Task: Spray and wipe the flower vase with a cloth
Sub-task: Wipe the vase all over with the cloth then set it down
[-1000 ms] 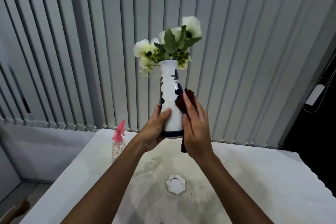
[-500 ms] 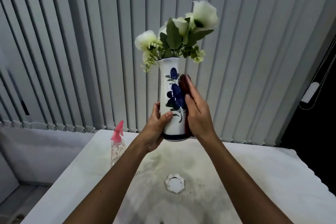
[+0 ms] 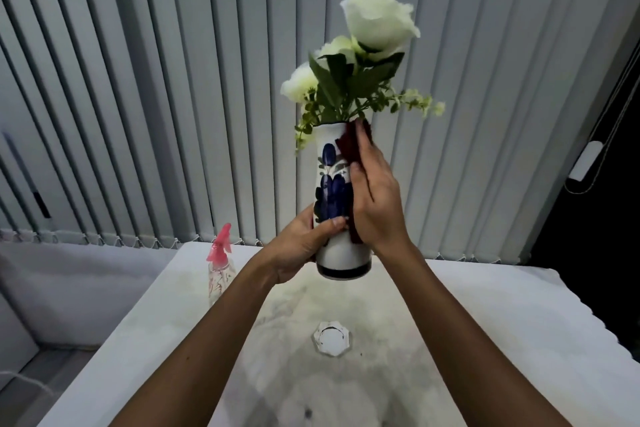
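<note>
White ceramic vase (image 3: 334, 246) with blue flower painting is lifted above the table (image 3: 485, 305), gripped low by the left hand (image 3: 304, 246). Right hand (image 3: 375, 198) presses a dark red cloth (image 3: 349, 146) against its upper side. Pink-topped spray bottle (image 3: 220, 263) stands left.

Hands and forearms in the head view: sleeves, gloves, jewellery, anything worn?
Nothing worn that shows. The left hand and right hand are bare, without gloves, and no ring, watch or bracelet is visible. Both forearms are bare down to the bottom edge of the picture, so no sleeve is in view. No markings visible.
</note>
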`<act>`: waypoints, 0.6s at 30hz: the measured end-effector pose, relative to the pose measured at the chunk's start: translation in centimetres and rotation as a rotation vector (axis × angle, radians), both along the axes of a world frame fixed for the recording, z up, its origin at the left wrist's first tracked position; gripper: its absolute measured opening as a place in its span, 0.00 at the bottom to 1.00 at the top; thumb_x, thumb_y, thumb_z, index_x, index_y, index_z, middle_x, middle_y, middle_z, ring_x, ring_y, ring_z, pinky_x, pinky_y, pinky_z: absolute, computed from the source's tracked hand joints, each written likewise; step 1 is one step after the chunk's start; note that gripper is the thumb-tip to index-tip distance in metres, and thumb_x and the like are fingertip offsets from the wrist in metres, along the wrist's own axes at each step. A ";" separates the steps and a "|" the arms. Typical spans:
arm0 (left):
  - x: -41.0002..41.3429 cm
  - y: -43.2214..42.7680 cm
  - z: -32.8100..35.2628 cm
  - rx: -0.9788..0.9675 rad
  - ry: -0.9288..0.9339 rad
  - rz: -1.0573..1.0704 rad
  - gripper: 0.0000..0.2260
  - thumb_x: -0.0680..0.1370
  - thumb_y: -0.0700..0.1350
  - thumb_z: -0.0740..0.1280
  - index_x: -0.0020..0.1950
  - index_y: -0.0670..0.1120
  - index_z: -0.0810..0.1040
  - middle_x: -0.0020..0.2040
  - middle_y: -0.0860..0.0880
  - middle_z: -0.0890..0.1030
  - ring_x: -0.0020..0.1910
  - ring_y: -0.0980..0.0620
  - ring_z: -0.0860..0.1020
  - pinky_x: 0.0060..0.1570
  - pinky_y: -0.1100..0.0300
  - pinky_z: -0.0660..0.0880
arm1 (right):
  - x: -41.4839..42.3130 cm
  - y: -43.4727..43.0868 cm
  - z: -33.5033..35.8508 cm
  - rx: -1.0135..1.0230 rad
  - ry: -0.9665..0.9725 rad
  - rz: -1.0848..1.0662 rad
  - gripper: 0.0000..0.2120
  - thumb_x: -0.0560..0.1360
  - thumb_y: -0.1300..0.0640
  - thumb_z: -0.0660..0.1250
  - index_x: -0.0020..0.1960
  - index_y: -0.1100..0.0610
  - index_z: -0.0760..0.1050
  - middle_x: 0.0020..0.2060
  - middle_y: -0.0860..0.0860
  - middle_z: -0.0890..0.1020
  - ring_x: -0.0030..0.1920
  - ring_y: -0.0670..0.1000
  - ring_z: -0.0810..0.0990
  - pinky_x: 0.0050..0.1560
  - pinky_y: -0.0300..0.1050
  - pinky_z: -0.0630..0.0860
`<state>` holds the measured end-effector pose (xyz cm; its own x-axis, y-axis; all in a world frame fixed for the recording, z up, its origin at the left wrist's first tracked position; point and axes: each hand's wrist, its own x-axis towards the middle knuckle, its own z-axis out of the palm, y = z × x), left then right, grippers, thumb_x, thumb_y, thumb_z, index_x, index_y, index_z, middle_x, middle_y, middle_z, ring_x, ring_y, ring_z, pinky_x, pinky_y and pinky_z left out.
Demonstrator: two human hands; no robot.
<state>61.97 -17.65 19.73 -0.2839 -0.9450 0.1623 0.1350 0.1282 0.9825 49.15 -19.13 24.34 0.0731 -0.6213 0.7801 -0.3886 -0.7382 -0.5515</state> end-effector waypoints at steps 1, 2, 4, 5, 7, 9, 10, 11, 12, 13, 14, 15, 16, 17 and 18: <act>-0.1 -0.1 -0.3 0.000 0.002 0.023 0.26 0.62 0.57 0.72 0.58 0.53 0.74 0.49 0.51 0.84 0.48 0.51 0.83 0.45 0.56 0.79 | -0.1 -0.3 -0.6 0.044 -0.028 0.040 0.24 0.80 0.54 0.52 0.75 0.46 0.57 0.69 0.45 0.68 0.68 0.49 0.68 0.71 0.49 0.65; -0.1 -0.2 -0.7 0.005 0.002 0.046 0.25 0.63 0.56 0.72 0.58 0.53 0.75 0.49 0.51 0.84 0.48 0.51 0.82 0.46 0.54 0.79 | -0.3 -0.4 -1.5 0.078 -0.051 0.066 0.23 0.80 0.55 0.52 0.75 0.45 0.58 0.68 0.43 0.69 0.68 0.49 0.69 0.70 0.53 0.67; -0.1 -0.4 -1.6 0.022 -0.009 0.095 0.18 0.69 0.52 0.73 0.57 0.52 0.75 0.50 0.49 0.83 0.49 0.49 0.82 0.49 0.50 0.78 | -0.7 -0.1 -3.9 0.126 -0.085 0.092 0.23 0.80 0.56 0.53 0.73 0.43 0.60 0.67 0.40 0.69 0.68 0.46 0.70 0.69 0.53 0.68; -0.2 -0.5 -2.0 0.029 -0.017 0.116 0.14 0.72 0.49 0.72 0.56 0.53 0.75 0.51 0.49 0.83 0.50 0.49 0.81 0.50 0.50 0.78 | -0.9 0.2 -5.3 0.150 -0.104 0.100 0.22 0.79 0.56 0.53 0.72 0.43 0.61 0.67 0.38 0.69 0.68 0.44 0.70 0.70 0.50 0.68; -0.4 -0.8 -2.8 0.045 -0.040 0.156 0.09 0.76 0.45 0.70 0.54 0.53 0.75 0.51 0.50 0.83 0.49 0.50 0.81 0.48 0.53 0.79 | -1.4 0.8 -8.6 0.208 -0.148 0.103 0.22 0.79 0.57 0.53 0.71 0.42 0.62 0.67 0.37 0.69 0.68 0.39 0.69 0.70 0.46 0.67; -0.6 -1.2 -3.5 0.069 -0.036 0.203 0.08 0.76 0.44 0.70 0.52 0.54 0.75 0.50 0.51 0.82 0.47 0.52 0.81 0.44 0.57 0.78 | -1.7 1.6 -11.9 0.254 -0.163 0.069 0.22 0.79 0.58 0.53 0.70 0.40 0.62 0.68 0.38 0.68 0.69 0.38 0.67 0.71 0.44 0.66; -0.8 -1.4 -3.9 0.090 -0.025 0.226 0.08 0.75 0.45 0.70 0.52 0.53 0.75 0.50 0.50 0.83 0.46 0.52 0.81 0.43 0.58 0.78 | -1.7 2.0 -13.4 0.259 -0.145 0.034 0.22 0.79 0.58 0.53 0.70 0.40 0.61 0.69 0.38 0.68 0.69 0.38 0.67 0.71 0.44 0.65; -1.0 -1.7 -4.3 0.114 -0.010 0.250 0.09 0.75 0.45 0.70 0.52 0.53 0.75 0.50 0.49 0.83 0.46 0.52 0.81 0.42 0.58 0.78 | -1.7 2.3 -14.6 0.245 -0.107 -0.016 0.23 0.80 0.57 0.52 0.71 0.39 0.60 0.70 0.40 0.67 0.69 0.38 0.66 0.70 0.41 0.65; -1.2 -2.0 -4.7 0.136 0.006 0.271 0.10 0.74 0.47 0.71 0.54 0.52 0.75 0.51 0.48 0.83 0.46 0.51 0.82 0.41 0.57 0.78 | -1.8 2.6 -15.6 0.208 -0.050 -0.071 0.23 0.80 0.57 0.52 0.72 0.40 0.60 0.71 0.43 0.67 0.69 0.38 0.64 0.69 0.37 0.63; -1.4 -2.2 -5.0 0.161 0.018 0.287 0.13 0.74 0.48 0.71 0.57 0.51 0.75 0.52 0.47 0.83 0.47 0.50 0.82 0.41 0.56 0.79 | -1.9 2.8 -16.3 0.156 0.017 -0.121 0.23 0.81 0.57 0.51 0.73 0.42 0.61 0.73 0.47 0.66 0.68 0.39 0.63 0.68 0.34 0.61; -1.7 -2.5 -5.2 0.182 0.021 0.298 0.16 0.74 0.50 0.71 0.60 0.50 0.74 0.54 0.47 0.83 0.48 0.49 0.82 0.42 0.55 0.79 | -2.0 2.7 -16.7 0.101 0.081 -0.158 0.23 0.81 0.58 0.50 0.74 0.45 0.62 0.73 0.50 0.65 0.67 0.41 0.63 0.68 0.32 0.60; -2.0 -2.7 -5.4 0.199 0.022 0.304 0.17 0.75 0.51 0.70 0.62 0.50 0.73 0.55 0.47 0.83 0.50 0.48 0.82 0.44 0.55 0.80 | -2.1 2.5 -17.1 0.060 0.134 -0.192 0.23 0.81 0.59 0.50 0.74 0.48 0.62 0.74 0.53 0.65 0.67 0.43 0.63 0.68 0.33 0.59; -2.2 -2.9 -5.7 0.212 0.024 0.304 0.17 0.75 0.52 0.69 0.62 0.50 0.73 0.55 0.48 0.83 0.51 0.48 0.82 0.46 0.55 0.80 | -2.2 2.3 -17.3 0.034 0.162 -0.219 0.22 0.81 0.59 0.50 0.74 0.49 0.63 0.74 0.54 0.65 0.66 0.45 0.63 0.68 0.34 0.59; -2.4 -3.1 -5.9 0.219 0.025 0.299 0.17 0.76 0.52 0.69 0.62 0.51 0.73 0.55 0.48 0.83 0.52 0.48 0.82 0.47 0.54 0.80 | -2.2 2.0 -17.4 0.033 0.150 -0.235 0.22 0.81 0.59 0.50 0.74 0.48 0.63 0.73 0.53 0.65 0.66 0.45 0.63 0.68 0.33 0.60; -2.5 -3.2 -6.2 0.223 0.023 0.293 0.16 0.76 0.52 0.69 0.62 0.51 0.73 0.55 0.48 0.83 0.52 0.48 0.82 0.48 0.53 0.80 | -2.1 1.7 -17.4 0.068 0.095 -0.236 0.22 0.81 0.58 0.50 0.73 0.46 0.62 0.73 0.50 0.65 0.66 0.43 0.63 0.67 0.32 0.59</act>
<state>59.48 -20.90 13.55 0.0054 -0.9985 -0.0541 0.1463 -0.0528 0.9878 47.01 -17.43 6.95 -0.0093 -0.6808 0.7324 -0.5975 -0.5835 -0.5500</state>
